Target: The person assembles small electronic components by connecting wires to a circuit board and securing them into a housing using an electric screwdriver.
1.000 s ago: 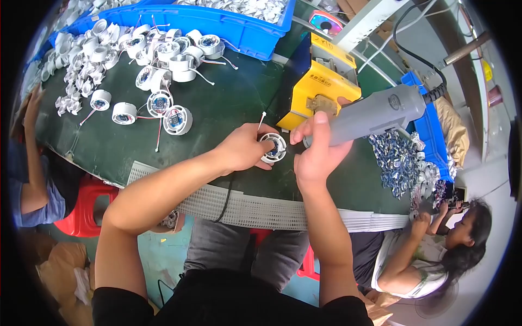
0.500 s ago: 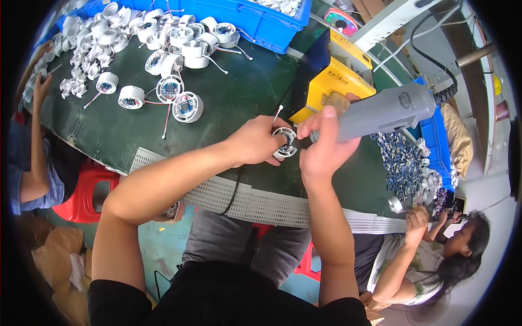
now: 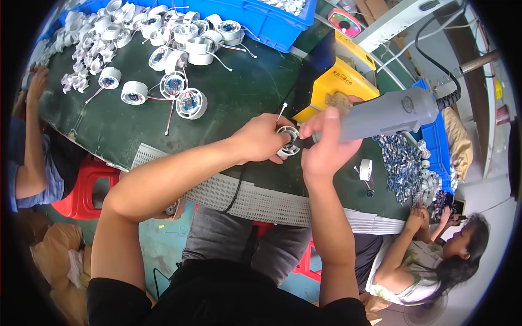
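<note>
My left hand (image 3: pixel 256 140) is closed on a small round white housing (image 3: pixel 293 148) with a circuit board inside, its thumb over the board. A thin wire with a white connector (image 3: pixel 283 108) sticks up beside these fingers. Wrapped around a grey electric screwdriver (image 3: pixel 383 117) is my right hand (image 3: pixel 329 152). The tool lies almost level, its front end pointing left at the housing's edge; whether the tip touches a screw is hard to make out.
A yellow and black machine (image 3: pixel 342 81) stands behind the screwdriver. White housings (image 3: pixel 190 103) with wires are heaped at the back left, before a blue bin (image 3: pixel 272 24). Small boards (image 3: pixel 394 165) lie at right. A co-worker's hands (image 3: pixel 416 217) are near the right edge; another person sits left.
The co-worker at right has let go of a white housing with wires, which now lies on the table nearer to me. My hands keep the same hold; the view has shifted slightly.
</note>
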Tool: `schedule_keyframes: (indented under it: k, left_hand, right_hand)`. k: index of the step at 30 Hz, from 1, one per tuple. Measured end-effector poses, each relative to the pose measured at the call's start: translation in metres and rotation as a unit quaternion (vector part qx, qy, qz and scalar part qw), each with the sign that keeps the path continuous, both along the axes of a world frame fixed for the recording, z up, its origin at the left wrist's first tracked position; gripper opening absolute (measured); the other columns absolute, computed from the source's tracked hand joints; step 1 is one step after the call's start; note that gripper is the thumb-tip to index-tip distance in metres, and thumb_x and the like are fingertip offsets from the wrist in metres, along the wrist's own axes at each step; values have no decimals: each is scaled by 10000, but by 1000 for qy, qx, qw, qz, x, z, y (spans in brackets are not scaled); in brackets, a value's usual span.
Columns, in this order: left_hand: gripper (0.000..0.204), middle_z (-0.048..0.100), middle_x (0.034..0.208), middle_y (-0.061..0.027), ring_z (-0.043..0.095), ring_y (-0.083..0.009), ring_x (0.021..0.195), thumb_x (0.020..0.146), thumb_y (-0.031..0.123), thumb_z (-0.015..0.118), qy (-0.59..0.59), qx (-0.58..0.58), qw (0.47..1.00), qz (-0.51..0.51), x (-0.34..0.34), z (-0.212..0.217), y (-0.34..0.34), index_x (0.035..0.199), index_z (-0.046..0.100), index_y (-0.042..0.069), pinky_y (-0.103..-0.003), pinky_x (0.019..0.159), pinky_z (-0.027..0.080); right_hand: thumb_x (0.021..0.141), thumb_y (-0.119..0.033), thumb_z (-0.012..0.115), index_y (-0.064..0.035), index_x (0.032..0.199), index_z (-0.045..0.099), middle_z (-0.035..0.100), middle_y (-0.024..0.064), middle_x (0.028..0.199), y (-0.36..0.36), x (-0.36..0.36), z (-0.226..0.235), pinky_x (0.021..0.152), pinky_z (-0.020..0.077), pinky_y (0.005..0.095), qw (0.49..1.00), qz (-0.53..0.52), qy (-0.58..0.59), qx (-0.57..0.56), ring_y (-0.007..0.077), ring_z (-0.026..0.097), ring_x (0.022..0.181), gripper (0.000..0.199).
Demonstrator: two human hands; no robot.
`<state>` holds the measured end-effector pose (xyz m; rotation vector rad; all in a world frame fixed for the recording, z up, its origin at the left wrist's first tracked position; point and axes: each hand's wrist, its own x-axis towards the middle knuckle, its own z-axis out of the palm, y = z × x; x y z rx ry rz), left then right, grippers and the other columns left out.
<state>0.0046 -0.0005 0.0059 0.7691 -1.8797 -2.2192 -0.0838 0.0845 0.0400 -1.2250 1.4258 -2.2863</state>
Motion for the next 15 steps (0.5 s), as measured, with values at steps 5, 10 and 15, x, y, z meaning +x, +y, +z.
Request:
schedule_keyframes:
  k: [5,10,15]
  left_hand:
    - [303,658,1023,-180,696,-221,837,915,73,527,0,6,1000,-6,-1,0,0,1169,584,-82,-336,702,624]
    - [300,656,1025,-182,695,-223,838,917,71,521,-1,9,1000,-4,0,0,0,1168,585,-79,-336,703,624]
    - [297,655,1028,-182,695,-224,841,918,70,516,-4,9,1000,-7,-1,2,0,1168,586,-76,-335,703,624]
  right_hand:
    - [931,-69,517,-12,1288,324,473,76,590,0,-4,-2,467,442,304,1000,-3,1,-7,158,478,472,410]
    - [930,-70,520,-20,1289,328,466,70,587,-1,-3,-1,464,440,303,1000,-7,-3,-10,160,479,463,410]
    - [913,-24,558,45,1242,367,537,72,677,0,-5,-2,495,458,276,999,11,-40,-31,139,523,477,386]
